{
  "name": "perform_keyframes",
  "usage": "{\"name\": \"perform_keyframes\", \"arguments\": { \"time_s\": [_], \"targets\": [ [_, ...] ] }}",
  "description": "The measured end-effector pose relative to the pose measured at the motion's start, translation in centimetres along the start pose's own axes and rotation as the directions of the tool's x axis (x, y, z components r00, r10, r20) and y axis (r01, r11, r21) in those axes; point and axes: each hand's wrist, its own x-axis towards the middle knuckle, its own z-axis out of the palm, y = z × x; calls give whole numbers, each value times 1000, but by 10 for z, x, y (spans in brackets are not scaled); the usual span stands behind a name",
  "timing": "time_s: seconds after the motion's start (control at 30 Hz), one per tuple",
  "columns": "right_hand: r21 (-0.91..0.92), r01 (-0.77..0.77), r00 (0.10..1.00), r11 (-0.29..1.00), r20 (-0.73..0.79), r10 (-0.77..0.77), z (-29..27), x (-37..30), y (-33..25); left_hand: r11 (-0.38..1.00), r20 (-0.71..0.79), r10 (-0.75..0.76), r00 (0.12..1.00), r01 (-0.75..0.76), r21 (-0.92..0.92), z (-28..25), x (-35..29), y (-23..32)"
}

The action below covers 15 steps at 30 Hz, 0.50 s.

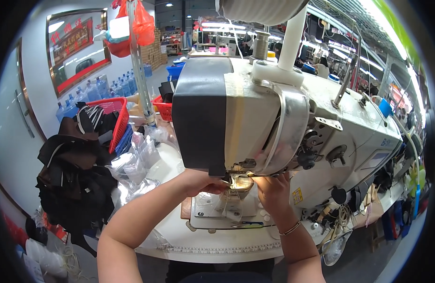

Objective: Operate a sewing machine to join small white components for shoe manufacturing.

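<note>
A large white industrial sewing machine [253, 108] with a dark grey front cover stands right before me. Under its head, a lamp lights the needle area and the raised post bed [234, 200]. My left hand [203, 183] reaches in from the left, its fingers pinched together beside the presser foot. On the other side, my right hand [273, 191] is raised with its fingers bent inward toward the needle. Whatever lies between the fingertips is too small and partly hidden by the machine head. A small blue-handled tool [252, 223] lies on the bed below my hands.
A measuring tape [217, 251] runs along the curved front edge of the white table. Clear plastic bags [135, 162] lie at the left. Dark cut pieces [73, 165] pile up beside a red basket [119, 118]. Coiled cord [342, 217] and scraps hang at the right.
</note>
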Motion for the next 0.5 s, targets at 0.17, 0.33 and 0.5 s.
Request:
{"name": "perform_keyframes", "arguments": {
  "time_s": [0.17, 0.33, 0.5],
  "targets": [
    [26, 10, 1000, 1000, -1, -10, 2, 0, 1, 999, 2, -12, 1000, 12, -42, -5, 0, -5],
    [10, 34, 999, 999, 7, -34, 6, 0, 9, 1000, -42, -30, 999, 30, -7, 2, -3, -2],
    [33, 19, 999, 999, 48, -20, 24, -8, 27, 999, -98, -34, 995, 32, -14, 5, 0, -12]
  ]
}}
